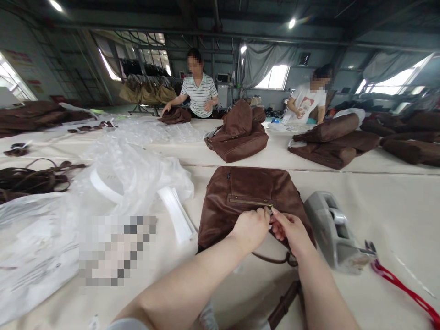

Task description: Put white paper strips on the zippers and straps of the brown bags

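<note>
A brown leather bag lies flat on the table in front of me, its short brass zipper running across the upper face. At the zipper's right end, my left hand and my right hand meet, fingertips pinched together around the zipper pull. My fingers cover most of the pull, so its shape is hard to make out. Below the hands, a thin brown handle loops off the bag's near edge, and a brown strap hangs toward me.
A grey tape dispenser stands right of the bag, beside a red cord. Leftward lie white paper strips, clear plastic bags and brown straps. More brown bags sit across the table, where two people stand.
</note>
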### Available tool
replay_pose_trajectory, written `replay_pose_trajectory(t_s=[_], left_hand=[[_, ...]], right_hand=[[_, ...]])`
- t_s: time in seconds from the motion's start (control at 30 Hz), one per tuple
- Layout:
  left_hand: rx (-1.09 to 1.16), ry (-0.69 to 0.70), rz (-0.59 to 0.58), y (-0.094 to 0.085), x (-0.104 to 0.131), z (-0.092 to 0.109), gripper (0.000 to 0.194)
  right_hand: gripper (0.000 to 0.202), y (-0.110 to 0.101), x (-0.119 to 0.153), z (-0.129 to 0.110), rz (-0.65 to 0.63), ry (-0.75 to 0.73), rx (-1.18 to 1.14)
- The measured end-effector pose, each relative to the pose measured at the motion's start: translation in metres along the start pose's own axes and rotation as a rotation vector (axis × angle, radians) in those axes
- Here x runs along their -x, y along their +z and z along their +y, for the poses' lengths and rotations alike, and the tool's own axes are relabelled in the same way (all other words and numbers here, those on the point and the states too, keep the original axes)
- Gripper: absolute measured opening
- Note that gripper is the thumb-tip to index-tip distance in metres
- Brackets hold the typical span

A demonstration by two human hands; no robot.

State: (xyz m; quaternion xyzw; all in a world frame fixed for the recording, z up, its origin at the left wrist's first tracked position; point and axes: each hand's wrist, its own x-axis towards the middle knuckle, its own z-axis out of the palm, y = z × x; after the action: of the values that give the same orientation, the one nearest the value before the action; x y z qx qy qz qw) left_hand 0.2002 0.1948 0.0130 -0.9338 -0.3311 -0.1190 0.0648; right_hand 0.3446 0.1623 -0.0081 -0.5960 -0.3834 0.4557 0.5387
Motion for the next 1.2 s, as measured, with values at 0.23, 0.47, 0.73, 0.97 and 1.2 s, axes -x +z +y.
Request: replay_pose_trajectory(t_s=[0.23,0.47,0.73,0.97,1.2], left_hand=[[0.380,-0.275,-0.125,-0.005,-0.003,0.000,0.024],[1.016,-0.585,-0.223,-0.003,-0.013,-0.010,0.012],[1.469,-0.701,-0.330,0.005,-0.017,-0.023,0.007],[1.949,-0.561,-0.736,-0.009,-0.011,-0.038,0.017],[1.647,-0.414,-0.687,-0.012,-0.010,-0.029,0.033]], right_hand=[[0.039,0.004,-0.002,0.005,-0.035,-0.084,-0.103],[0.040,0.006,-0.004,0.011,-0.024,-0.045,0.057],[0.039,0.007,-0.002,0.011,-0.009,-0.053,0.182],[0.045,0.006,-0.004,0.011,0.016,-0.039,0.246],[0.056,0.004,-0.005,0.010,0.063,-0.026,0.336]])
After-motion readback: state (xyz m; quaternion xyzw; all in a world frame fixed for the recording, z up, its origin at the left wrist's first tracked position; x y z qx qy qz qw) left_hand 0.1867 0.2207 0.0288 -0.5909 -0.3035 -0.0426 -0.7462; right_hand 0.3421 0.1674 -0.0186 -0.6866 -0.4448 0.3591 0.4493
